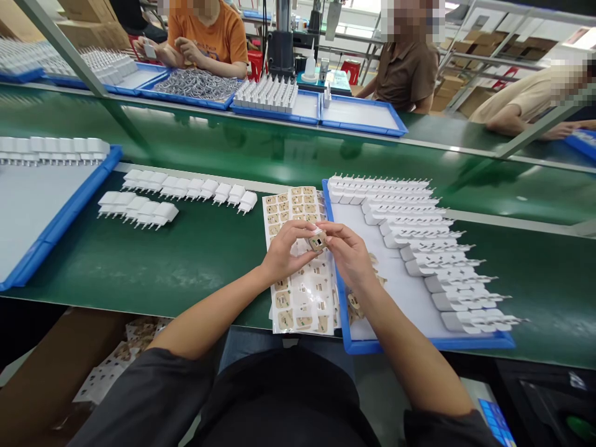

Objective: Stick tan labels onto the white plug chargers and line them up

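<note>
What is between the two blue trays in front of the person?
Between the left tray and right tray, the head view shows white plugs, a sticker sheet and both hands.

A small white plastic charger point(318, 239) is held between both hands above a sheet of labels point(298, 261); a blue-rimmed tray point(419, 342) of stacked chargers lies just right, loose charger rows point(186, 188) lie left.

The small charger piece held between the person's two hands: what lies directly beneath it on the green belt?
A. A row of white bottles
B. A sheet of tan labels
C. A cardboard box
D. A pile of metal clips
B: the left hand and right hand pinch the small charger piece above the sheet of tan labels, which lies beside the blue tray of white chargers.
</note>
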`<move>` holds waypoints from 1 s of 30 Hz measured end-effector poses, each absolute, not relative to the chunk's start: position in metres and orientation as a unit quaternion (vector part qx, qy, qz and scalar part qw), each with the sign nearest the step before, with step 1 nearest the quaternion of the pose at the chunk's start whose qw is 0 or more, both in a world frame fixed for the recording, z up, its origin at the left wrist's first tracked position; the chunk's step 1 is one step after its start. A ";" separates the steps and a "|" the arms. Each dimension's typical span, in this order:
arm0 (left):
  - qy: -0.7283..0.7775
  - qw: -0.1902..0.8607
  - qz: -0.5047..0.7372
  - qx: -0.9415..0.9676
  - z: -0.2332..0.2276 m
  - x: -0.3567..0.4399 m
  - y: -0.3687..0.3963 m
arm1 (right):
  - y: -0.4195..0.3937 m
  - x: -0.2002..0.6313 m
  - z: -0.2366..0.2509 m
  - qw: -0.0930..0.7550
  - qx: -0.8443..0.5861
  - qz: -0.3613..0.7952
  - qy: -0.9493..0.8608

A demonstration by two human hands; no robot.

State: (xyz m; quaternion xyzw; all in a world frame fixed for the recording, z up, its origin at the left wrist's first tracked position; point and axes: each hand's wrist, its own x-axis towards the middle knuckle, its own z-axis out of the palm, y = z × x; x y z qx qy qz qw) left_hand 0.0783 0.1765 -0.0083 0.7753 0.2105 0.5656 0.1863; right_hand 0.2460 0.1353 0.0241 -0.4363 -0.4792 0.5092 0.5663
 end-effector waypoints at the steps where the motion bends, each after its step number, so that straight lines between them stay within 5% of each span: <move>1: 0.217 0.199 0.565 0.771 -0.007 0.078 0.177 | 0.135 0.247 0.025 0.555 -0.440 0.507 -0.491; 10: 0.265 0.284 0.527 0.756 -0.005 0.078 0.173 | 0.131 0.251 0.033 0.532 -0.479 0.214 -0.665; 17: 0.338 0.342 0.504 0.717 -0.007 0.072 0.186 | 0.142 0.289 0.039 0.571 -0.532 0.235 -0.579; 24: 0.451 0.208 0.446 0.745 0.017 0.032 0.212 | 0.164 0.342 0.010 0.200 -0.729 0.025 -0.654; 30: 0.709 0.062 0.250 0.657 0.014 -0.069 0.218 | 0.169 0.340 0.000 0.211 -0.716 0.009 -0.665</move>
